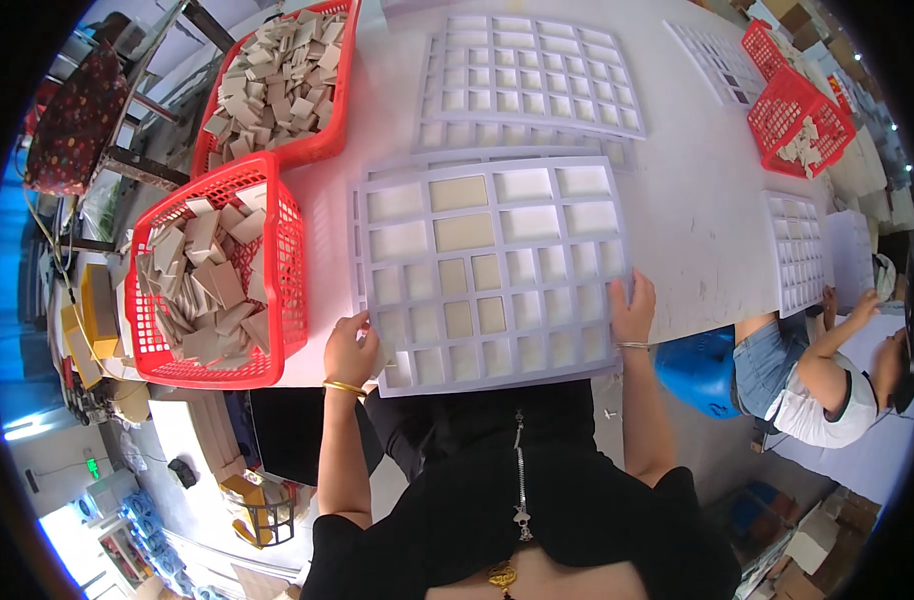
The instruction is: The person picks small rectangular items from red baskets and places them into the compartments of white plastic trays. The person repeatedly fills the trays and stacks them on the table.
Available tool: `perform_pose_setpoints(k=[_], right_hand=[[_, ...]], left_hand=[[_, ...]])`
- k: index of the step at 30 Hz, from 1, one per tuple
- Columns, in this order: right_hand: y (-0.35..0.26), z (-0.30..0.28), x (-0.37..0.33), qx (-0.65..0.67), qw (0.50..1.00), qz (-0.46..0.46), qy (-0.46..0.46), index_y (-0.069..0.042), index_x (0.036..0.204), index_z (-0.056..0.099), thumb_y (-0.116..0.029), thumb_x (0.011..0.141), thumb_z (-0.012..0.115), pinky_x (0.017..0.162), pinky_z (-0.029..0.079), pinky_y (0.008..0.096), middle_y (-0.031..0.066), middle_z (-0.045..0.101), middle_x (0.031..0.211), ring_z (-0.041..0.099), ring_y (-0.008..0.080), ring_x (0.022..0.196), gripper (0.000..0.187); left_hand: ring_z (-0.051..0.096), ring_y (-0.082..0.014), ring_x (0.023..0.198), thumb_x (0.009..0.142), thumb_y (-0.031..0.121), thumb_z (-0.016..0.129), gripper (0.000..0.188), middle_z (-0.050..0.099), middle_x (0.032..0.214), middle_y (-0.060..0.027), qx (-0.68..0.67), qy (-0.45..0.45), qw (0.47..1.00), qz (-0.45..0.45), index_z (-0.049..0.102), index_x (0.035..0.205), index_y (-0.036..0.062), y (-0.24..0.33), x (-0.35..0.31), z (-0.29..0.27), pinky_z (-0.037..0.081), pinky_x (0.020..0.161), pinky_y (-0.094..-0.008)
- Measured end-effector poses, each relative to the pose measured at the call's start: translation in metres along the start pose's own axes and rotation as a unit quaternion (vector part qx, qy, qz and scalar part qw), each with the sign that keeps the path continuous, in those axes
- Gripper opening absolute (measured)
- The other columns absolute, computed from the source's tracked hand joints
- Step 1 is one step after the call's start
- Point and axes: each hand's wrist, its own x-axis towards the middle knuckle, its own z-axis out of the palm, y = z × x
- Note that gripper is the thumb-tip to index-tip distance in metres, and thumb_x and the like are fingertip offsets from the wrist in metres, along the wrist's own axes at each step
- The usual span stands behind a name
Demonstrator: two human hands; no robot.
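A white compartment tray (pixel 407 283) lies in front of me at the table's near edge, with another tray showing from beneath it. Beige flat pieces (pixel 462 233) fill several of its cells, two large ones and some small ones under them; the other cells look white. My left hand (pixel 352 348) is closed at the tray's lower left edge, its fingertips partly hidden. At the right edge my right hand (pixel 633 312) grips the side, thumb and fingers around the rim.
Two red baskets full of beige-grey flat pieces, a near basket (pixel 287 270) and a far basket (pixel 345 100), stand at the left. More white trays (pixel 532 75) are stacked beyond mine. At the right, a person (pixel 827 390) sits by another tray (pixel 797 250) and red baskets (pixel 777 110).
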Motion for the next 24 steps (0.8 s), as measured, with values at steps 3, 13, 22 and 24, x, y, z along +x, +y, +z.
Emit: perform_pose_setpoints(k=[3, 13, 22, 24], right_hand=[[-0.013, -0.007, -0.001, 0.058, 0.997, -0.016, 0.044, 0.003, 0.117, 0.054, -0.023, 0.085, 0.061, 0.095, 0.039, 0.0398, 0.0176, 0.057, 0.114, 0.053, 0.0307, 0.107, 0.042], [0.121, -0.122, 0.057, 0.118, 0.971, 0.144, 0.148, 0.003, 0.119, 0.057, -0.031, 0.096, 0.05, 0.095, 0.042, 0.0319, 0.014, 0.061, 0.117, 0.056, 0.0201, 0.108, 0.042], [0.198, -0.263, 0.123, -0.215, 0.938, -0.004, 0.273, -0.003, 0.124, 0.052, -0.032, 0.089, 0.06, 0.09, 0.044, 0.0347, 0.0145, 0.056, 0.121, 0.055, 0.0245, 0.106, 0.046], [0.141, -0.218, 0.109, -0.066, 0.983, 0.002, 0.17, -0.004, 0.12, 0.056, -0.023, 0.09, 0.06, 0.085, 0.047, 0.0314, 0.0105, 0.059, 0.116, 0.058, 0.0196, 0.1, 0.035]], left_hand=[[0.064, -0.0241, 0.089, 0.078, 0.011, 0.057, 0.033, 0.066, 0.098, -0.0125, -0.082, 0.015, 0.996, -0.012, 0.064, 0.109, 0.0011, -0.01, -0.001, 0.0, 0.049, 0.078, -0.0322], [0.049, -0.0049, 0.059, 0.08, 0.001, 0.052, 0.035, 0.067, 0.102, -0.0078, -0.274, -0.075, 0.951, 0.12, 0.064, 0.113, 0.0032, 0.113, 0.0, 0.017, 0.041, 0.056, -0.0206], [0.053, -0.007, 0.066, 0.092, 0.017, 0.053, 0.022, 0.064, 0.086, -0.0029, -0.556, -0.279, 0.782, 0.04, 0.064, 0.105, 0.0041, 0.215, 0.025, 0.126, 0.045, 0.059, -0.0222], [0.054, -0.0092, 0.072, 0.095, 0.023, 0.052, 0.024, 0.061, 0.082, -0.0023, -0.617, -0.305, 0.721, -0.077, 0.063, 0.103, 0.0037, 0.203, 0.027, 0.118, 0.046, 0.064, -0.0224]])
